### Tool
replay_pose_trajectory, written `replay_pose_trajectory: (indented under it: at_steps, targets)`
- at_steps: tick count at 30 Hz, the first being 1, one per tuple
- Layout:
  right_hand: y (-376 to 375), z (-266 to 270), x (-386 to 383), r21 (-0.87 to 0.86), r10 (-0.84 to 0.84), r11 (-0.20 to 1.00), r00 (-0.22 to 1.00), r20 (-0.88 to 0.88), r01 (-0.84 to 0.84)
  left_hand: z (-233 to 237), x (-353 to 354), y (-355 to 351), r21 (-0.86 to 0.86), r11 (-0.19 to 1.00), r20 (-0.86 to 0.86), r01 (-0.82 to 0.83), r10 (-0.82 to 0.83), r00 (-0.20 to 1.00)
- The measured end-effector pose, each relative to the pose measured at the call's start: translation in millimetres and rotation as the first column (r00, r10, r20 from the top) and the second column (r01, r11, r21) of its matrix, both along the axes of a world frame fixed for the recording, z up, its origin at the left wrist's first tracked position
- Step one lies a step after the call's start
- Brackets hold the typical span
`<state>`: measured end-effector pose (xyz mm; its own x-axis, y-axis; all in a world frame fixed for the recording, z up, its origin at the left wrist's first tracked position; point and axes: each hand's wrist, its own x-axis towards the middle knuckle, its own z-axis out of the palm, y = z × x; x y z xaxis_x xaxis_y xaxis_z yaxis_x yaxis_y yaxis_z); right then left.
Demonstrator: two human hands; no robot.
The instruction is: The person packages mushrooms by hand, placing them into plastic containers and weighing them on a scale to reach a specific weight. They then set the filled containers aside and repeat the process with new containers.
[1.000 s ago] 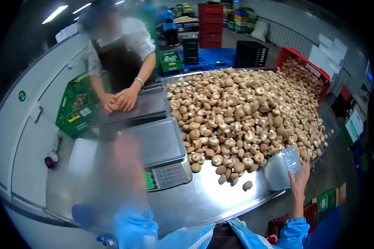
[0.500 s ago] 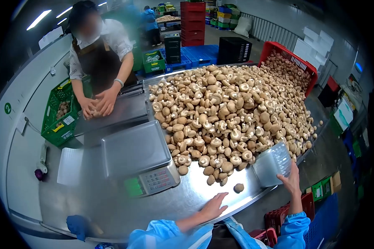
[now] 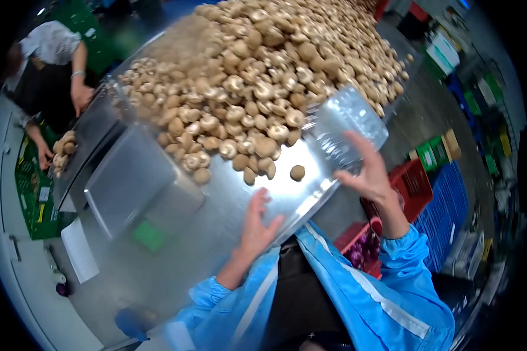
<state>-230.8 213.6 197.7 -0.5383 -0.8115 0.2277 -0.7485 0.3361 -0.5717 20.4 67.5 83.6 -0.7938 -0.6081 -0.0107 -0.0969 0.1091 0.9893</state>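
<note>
My left hand (image 3: 253, 231) hovers over the bare steel near the table's front edge, fingers apart and holding nothing. Spread open too, my right hand (image 3: 371, 180) is beside the clear plastic trays (image 3: 357, 117), thumb and fingers apart at their near side. These trays lie at the table's right edge, against the large heap of brown mushrooms (image 3: 257, 88). A single mushroom (image 3: 297, 172) sits on the metal between my two hands, apart from the heap.
A weighing scale (image 3: 129, 181), blurred, stands on the steel table (image 3: 216, 219) to the left. Across from me a person (image 3: 47, 52) has mushrooms at one hand, above a green crate (image 3: 32, 199). Red crates (image 3: 413, 184) and a blue pallet (image 3: 442, 207) are on the right.
The view has swung down and to the right. My right hand's fingers have come away from the plastic trays, and my left hand has lifted and turned, fingers pointing forward.
</note>
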Motion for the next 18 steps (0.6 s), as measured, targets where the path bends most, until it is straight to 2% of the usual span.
replay_pose_trajectory:
  at_steps: [1, 2, 3, 5, 6, 8, 9, 11, 12, 15, 17, 18]
  targets:
    - [-1, -4, 13, 0.025, 0.117, 0.992, 0.971, 0.206, -0.125, 1, 0, -6, 0.055, 0.995, -0.06, -0.079, 0.082, 0.995]
    - [-4, -11, 26, 0.067, 0.205, 0.964, 0.878, 0.432, -0.258, 10, -4, -15, 0.025, 0.989, -0.123, -0.149, 0.151, 0.981]
    - [-5, -20, 40, 0.067, 0.266, 0.916, 0.723, 0.638, -0.396, 18, -3, -23, -0.001, 0.974, -0.186, -0.226, 0.222, 0.957]
    - [-7, -43, 63, -0.064, 0.274, 0.854, 0.342, 0.899, -0.516, 17, 11, -47, 0.063, 0.986, -0.055, -0.153, 0.156, 0.986]
    - [-11, -55, 68, -0.152, 0.255, 0.849, 0.142, 0.956, -0.505, 17, 17, -56, 0.096, 0.988, 0.011, -0.125, 0.125, 0.992]
    - [-16, -80, 76, -0.311, 0.204, 0.845, -0.275, 0.94, -0.435, 27, 23, -63, 0.32, 0.947, 0.077, -0.038, 0.014, 0.997]
    - [-16, -92, 76, -0.279, 0.148, 0.886, -0.345, 0.927, -0.37, 31, 24, -65, 0.427, 0.904, 0.096, 0.0, -0.046, 0.994]
    - [-15, -109, 75, -0.186, 0.046, 0.951, -0.483, 0.875, -0.247, 19, 28, -60, 0.454, 0.888, 0.179, -0.079, -0.004, 0.984]
    - [-19, -104, 80, -0.038, -0.018, 0.993, -0.449, 0.893, -0.114, 16, 32, -57, 0.485, 0.864, 0.213, -0.133, 0.031, 0.977]
    - [-15, -124, 89, 0.242, -0.238, 0.97, -0.1, 0.966, 0.028, -4, 48, -49, 0.591, 0.765, 0.303, -0.254, 0.081, 0.949]
    - [-10, -124, 98, 0.271, -0.251, 0.959, 0.204, 0.946, -0.079, -17, 57, -38, 0.667, 0.679, 0.337, -0.306, 0.091, 0.937]
    - [-9, -120, 104, 0.3, -0.255, 0.945, 0.284, 0.924, -0.128, -23, 63, -37, 0.736, 0.612, 0.347, -0.291, 0.029, 0.937]
